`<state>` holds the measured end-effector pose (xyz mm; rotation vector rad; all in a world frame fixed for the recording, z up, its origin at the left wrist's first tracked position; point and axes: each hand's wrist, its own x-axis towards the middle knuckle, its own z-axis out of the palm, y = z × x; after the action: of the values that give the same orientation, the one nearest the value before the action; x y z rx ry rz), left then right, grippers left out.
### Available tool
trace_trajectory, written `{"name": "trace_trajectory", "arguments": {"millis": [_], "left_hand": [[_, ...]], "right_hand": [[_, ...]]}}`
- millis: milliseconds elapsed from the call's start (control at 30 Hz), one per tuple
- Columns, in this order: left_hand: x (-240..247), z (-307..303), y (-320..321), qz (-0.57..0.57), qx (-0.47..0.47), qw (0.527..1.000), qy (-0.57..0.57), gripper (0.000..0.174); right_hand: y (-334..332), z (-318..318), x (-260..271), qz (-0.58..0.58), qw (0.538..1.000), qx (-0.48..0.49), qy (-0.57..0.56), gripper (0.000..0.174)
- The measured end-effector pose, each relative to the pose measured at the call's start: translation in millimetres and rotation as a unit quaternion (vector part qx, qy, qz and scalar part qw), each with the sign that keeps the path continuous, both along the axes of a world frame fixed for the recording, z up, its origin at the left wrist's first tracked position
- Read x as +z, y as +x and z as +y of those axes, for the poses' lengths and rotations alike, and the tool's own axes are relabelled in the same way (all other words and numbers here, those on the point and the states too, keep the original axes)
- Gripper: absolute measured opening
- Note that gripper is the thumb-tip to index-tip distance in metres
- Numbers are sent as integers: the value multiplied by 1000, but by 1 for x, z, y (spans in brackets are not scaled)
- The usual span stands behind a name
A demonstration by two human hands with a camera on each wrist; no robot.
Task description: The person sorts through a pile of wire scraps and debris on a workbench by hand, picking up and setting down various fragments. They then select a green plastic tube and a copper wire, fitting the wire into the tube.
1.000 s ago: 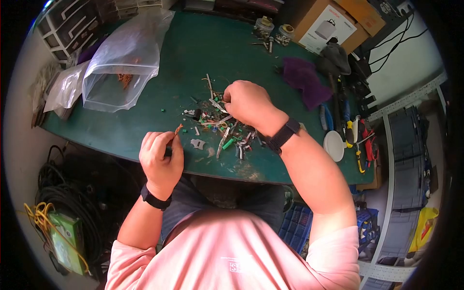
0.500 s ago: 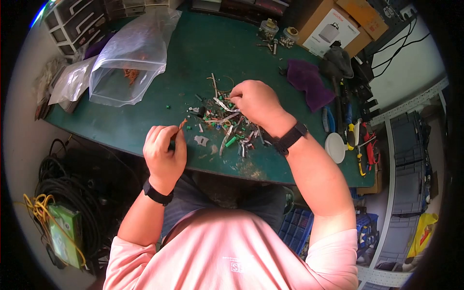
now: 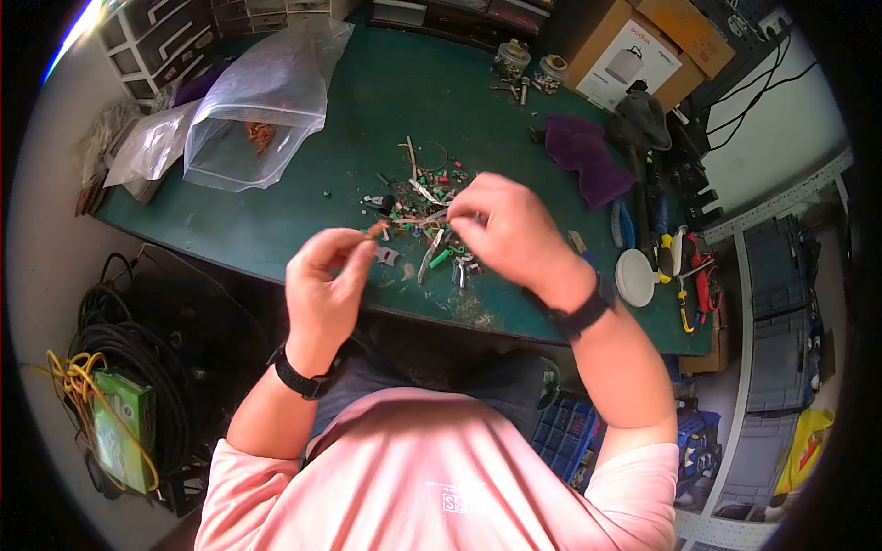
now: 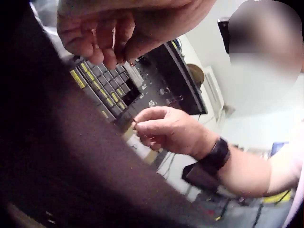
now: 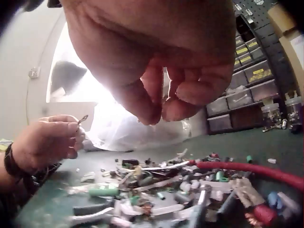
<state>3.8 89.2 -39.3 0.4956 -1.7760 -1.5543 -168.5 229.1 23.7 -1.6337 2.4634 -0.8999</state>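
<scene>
My left hand pinches a small twist of copper wire between thumb and fingertips, near the table's front edge. In the right wrist view the wire shows as a thin looped tip. My right hand hovers over a pile of scrap, its thumb and forefinger pinched together. The left wrist view shows a tiny brownish bit of wire at those fingertips. The pile mixes green, white and grey insulation scraps, metal pieces and a red cable.
A clear zip bag holding copper scraps lies at the back left. On the right are a purple cloth, a round white lid, and pliers. Small jars and a cardboard box stand behind.
My right hand has shifted toward me and slightly right, off the far side of the pile. My left hand has moved right and a little forward with the copper wire, closer to the pile.
</scene>
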Motion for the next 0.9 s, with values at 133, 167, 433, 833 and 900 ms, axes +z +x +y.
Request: {"name": "trace_trajectory", "arguments": {"millis": [133, 167, 433, 833, 900], "left_hand": [[9, 19, -8, -45, -113, 978, 171, 13], [8, 20, -9, -39, -126, 972, 196, 13], [9, 21, -2, -88, -138, 975, 152, 11], [0, 7, 4, -100, -36, 994, 20, 9], [-5, -2, 8, -83, -2, 996, 37, 8]], "right_hand": [[28, 5, -5, 51, 994, 94, -18, 5], [31, 5, -6, 69, 993, 98, -11, 5], [43, 7, -4, 115, 989, 96, -14, 6], [42, -13, -10, 35, 996, 82, -27, 9], [26, -18, -12, 37, 998, 47, 10, 12]]}}
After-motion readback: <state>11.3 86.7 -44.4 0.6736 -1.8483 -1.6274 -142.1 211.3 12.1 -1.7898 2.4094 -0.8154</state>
